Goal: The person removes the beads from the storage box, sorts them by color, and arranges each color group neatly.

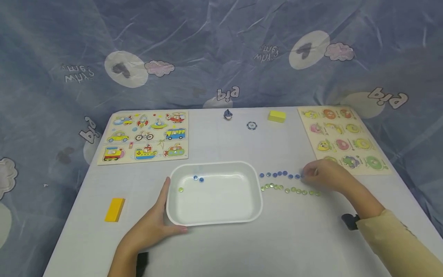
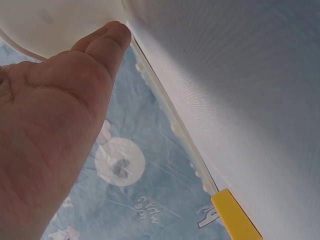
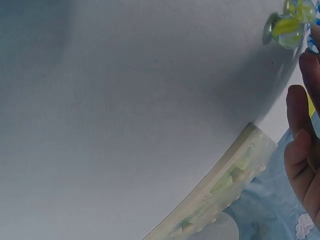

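A white tray (image 1: 214, 223) holds two blue marbles (image 1: 201, 180) and one yellow-green marble (image 1: 181, 189). At its left end my left hand (image 1: 149, 227) spreads around the corner, fingers straight along the side and thumb by the front rim. Right of the tray runs a row of blue marbles (image 1: 275, 175), with a row of yellow-green marbles (image 1: 287, 191) nearer me. My right hand (image 1: 325, 175) pinches a blue marble (image 1: 302, 176) at the right end of the blue row. In the right wrist view, yellow-swirled marbles (image 3: 287, 34) lie close to those fingertips.
A vehicle puzzle board (image 1: 152, 143) lies back left and a fruit puzzle board (image 1: 333, 132) back right. An orange-yellow block (image 1: 115, 210) is at left. Along the back stand a small dark figurine (image 1: 227, 114), a round chip (image 1: 252, 125) and a yellow block (image 1: 277, 116).
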Motion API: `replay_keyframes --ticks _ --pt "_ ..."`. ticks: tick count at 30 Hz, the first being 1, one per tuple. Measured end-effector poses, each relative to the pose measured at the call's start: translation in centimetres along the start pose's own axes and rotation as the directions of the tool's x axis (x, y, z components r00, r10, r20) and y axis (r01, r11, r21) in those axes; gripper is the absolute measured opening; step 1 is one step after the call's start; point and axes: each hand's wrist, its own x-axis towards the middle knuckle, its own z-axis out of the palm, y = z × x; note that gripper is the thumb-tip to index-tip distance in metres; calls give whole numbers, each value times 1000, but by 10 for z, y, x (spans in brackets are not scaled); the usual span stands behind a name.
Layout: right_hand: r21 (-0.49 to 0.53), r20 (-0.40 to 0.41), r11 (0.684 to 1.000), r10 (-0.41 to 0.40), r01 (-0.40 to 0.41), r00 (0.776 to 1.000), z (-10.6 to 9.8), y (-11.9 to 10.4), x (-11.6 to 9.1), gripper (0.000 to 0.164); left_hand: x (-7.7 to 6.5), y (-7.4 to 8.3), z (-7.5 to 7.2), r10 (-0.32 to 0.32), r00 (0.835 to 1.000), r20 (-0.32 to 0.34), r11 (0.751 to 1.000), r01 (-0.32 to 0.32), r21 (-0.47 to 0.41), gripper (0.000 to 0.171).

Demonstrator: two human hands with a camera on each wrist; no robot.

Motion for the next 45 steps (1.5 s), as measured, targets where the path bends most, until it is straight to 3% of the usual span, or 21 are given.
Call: replay_keyframes --ticks 8,12,16,19,24,29,36,39,45 --pt "-12 24 999 30 -30 999 -4 -6 -5 36 0 1 -1 -11 1000 4 1000 11 4 139" --pt "-3 -34 999 -35 35 999 -20 -24 -10 34 1 2 -1 -13 1000 5 1000 13 10 140" --pt "-14 -118 982 -188 187 975 -32 -66 -10 27 1 1 0 -12 1000 6 1000 12 10 140" --pt "-9 -129 958 -284 286 950 -34 -106 -7 25 1 1 0 -9 1000 7 1000 9 4 139" --pt "-8 -66 917 -398 399 915 -30 -173 0 26 1 1 1 5 1000 5 1000 -5 -7 140" --pt "-35 9 886 -462 462 887 -20 -231 7 24 0 0 2 10 1000 4 1000 -10 -13 139" --pt "-29 65 834 -548 551 834 15 -272 25 24 0 0 1 21 1000 4 1000 -21 -6 138" --pt "-23 79 835 -547 550 833 29 -277 32 25 0 0 1 18 1000 6 1000 -18 -2 137" --pt "-43 104 870 -485 491 869 47 -281 42 30 -1 -1 0 24 1000 -1 1000 -24 -13 136"
